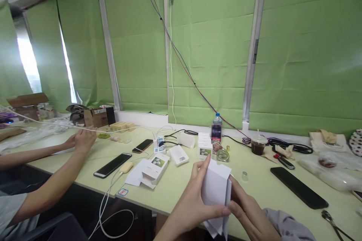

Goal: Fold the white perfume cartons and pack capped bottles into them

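Two hands working one white box [216, 186]: left hand [195, 201] is gripping its left side, fingers clamped on it; right hand [249, 212] is closing around the right edge, fingers wrapped on it. Box is sitting above the desk [254, 192] near edge. Three phones lying on desk: two at left [112, 165] [143, 145], one long dark one at right [298, 187]. One water bottle [217, 127], one open white carton [155, 169], one lidded cup [258, 145]. A co-worker's two arms [56, 180] are reaching over at left.
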A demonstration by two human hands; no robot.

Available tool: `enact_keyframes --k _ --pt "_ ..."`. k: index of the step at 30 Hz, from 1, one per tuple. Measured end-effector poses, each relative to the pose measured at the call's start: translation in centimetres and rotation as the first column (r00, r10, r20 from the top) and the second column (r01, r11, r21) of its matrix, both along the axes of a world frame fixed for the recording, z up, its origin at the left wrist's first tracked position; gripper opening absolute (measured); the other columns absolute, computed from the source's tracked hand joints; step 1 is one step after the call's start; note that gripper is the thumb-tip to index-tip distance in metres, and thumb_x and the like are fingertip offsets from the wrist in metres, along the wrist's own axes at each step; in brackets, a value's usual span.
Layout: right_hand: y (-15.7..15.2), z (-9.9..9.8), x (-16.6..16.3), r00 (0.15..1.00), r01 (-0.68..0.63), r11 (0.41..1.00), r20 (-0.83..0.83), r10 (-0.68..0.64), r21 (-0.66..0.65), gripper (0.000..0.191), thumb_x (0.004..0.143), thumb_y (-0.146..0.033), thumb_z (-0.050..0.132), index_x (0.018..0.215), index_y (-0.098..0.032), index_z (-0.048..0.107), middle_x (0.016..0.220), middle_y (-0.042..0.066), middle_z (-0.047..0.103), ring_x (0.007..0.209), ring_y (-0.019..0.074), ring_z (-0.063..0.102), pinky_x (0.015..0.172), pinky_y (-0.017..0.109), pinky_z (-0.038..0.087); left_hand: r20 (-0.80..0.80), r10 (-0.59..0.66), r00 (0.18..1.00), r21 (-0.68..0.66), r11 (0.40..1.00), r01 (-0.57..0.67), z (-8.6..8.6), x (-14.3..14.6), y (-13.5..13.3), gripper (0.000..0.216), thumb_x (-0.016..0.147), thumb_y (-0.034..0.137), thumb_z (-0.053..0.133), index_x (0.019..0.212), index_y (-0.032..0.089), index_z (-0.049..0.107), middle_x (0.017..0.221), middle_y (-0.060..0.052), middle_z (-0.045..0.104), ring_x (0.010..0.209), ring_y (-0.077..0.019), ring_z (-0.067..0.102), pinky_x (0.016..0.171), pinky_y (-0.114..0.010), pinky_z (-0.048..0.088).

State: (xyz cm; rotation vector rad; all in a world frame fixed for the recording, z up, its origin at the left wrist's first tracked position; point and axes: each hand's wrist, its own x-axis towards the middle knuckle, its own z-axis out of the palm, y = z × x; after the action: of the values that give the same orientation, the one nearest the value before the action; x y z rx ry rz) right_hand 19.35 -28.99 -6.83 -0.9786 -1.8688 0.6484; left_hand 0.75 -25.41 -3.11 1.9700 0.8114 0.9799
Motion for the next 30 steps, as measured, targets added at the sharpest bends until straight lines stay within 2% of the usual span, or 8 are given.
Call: enact_keyframes --k 4,10,12,17,20,23,26,30 --pt "0.1 0.2 0.1 1.000 -0.010 1.000 0.029 0.010 0.006 0.058 0.095 -0.052 0.034 0.144 -0.020 0.034 0.088 0.006 0.071 0.075 0.0236 0.068 0.076 0.030 0.053 0.019 -0.016 1.000 -0.013 1.000 0.016 0.0 -0.1 -0.1 0.103 0.062 0.039 0.084 0.147 0.033 0.025 0.153 -0.006 0.028 0.140 -0.0303 0.027 0.115 -0.045 0.023" --pt "0.3 0.3 0.1 0.999 -0.030 0.999 0.041 0.030 -0.013 0.055 0.095 -0.050 0.034 0.141 -0.021 0.031 0.085 0.005 0.069 0.071 0.0226 0.066 0.082 0.033 0.052 0.055 -0.025 0.998 -0.043 0.999 0.027 -0.7 -0.2 0.3 0.101 0.061 0.034 0.085 0.145 0.035 0.028 0.154 -0.002 0.029 0.140 -0.0305 0.028 0.116 -0.045 0.024" --pt "0.3 0.0 0.1 0.999 -0.034 0.999 0.030 0.035 -0.007 0.052 0.096 -0.050 0.034 0.139 -0.021 0.032 0.090 0.006 0.068 0.074 0.0219 0.066 0.084 0.032 0.051 0.064 -0.034 0.997 -0.055 0.998 0.038 -0.8 -0.2 0.4 0.101 0.061 0.032 0.086 0.145 0.035 0.029 0.155 -0.003 0.028 0.140 -0.0312 0.028 0.116 -0.046 0.023" --pt "0.0 0.0 -0.1 0.999 -0.006 0.999 -0.047 0.008 0.043 0.041 0.095 -0.044 0.041 0.132 -0.027 0.038 0.116 0.009 0.061 0.099 0.0227 0.064 0.081 0.029 0.053 0.143 -0.098 0.985 -0.104 0.988 0.113 -0.5 -0.2 0.4 0.094 0.065 0.030 0.084 0.143 0.035 0.033 0.155 -0.003 0.028 0.140 -0.0316 0.028 0.112 -0.046 0.031" --pt "-0.1 0.2 -0.3 0.996 0.005 0.999 -0.086 -0.002 0.032 0.034 0.097 -0.038 0.039 0.130 -0.028 0.039 0.115 0.008 0.059 0.095 0.0206 0.065 0.077 0.027 0.055 0.165 -0.109 0.980 -0.103 0.987 0.127 -0.4 -0.2 0.2 0.093 0.066 0.027 0.082 0.144 0.035 0.032 0.154 -0.003 0.030 0.139 -0.0296 0.030 0.112 -0.044 0.031" --pt "0.1 0.1 -0.3 0.997 0.049 0.996 -0.067 -0.044 0.077 0.032 0.097 -0.035 0.038 0.128 -0.028 0.042 0.118 0.008 0.057 0.096 0.0195 0.064 0.078 0.026 0.054 0.152 -0.128 0.980 -0.109 0.983 0.145 -0.8 -0.2 0.1 0.094 0.068 0.024 0.081 0.145 0.034 0.028 0.155 -0.003 0.028 0.138 -0.0293 0.031 0.112 -0.043 0.031" --pt "0.3 0.1 0.0 0.997 0.076 0.991 -0.024 -0.074 0.108 0.032 0.097 -0.033 0.038 0.128 -0.027 0.044 0.119 0.008 0.056 0.100 0.0197 0.062 0.082 0.026 0.052 0.147 -0.135 0.980 -0.104 0.983 0.151 -1.1 -0.3 0.1 0.095 0.069 0.022 0.079 0.146 0.033 0.025 0.155 -0.004 0.026 0.137 -0.0293 0.032 0.111 -0.043 0.033" --pt "0.7 0.3 0.3 0.999 0.044 0.993 0.002 -0.044 0.112 0.030 0.099 -0.033 0.032 0.123 -0.027 0.049 0.113 0.007 0.056 0.103 0.0202 0.058 0.087 0.029 0.050 0.186 -0.174 0.967 -0.128 0.971 0.199 -1.1 -0.3 0.5 0.095 0.069 0.024 0.079 0.147 0.031 0.026 0.154 -0.005 0.029 0.138 -0.0281 0.033 0.111 -0.042 0.033"
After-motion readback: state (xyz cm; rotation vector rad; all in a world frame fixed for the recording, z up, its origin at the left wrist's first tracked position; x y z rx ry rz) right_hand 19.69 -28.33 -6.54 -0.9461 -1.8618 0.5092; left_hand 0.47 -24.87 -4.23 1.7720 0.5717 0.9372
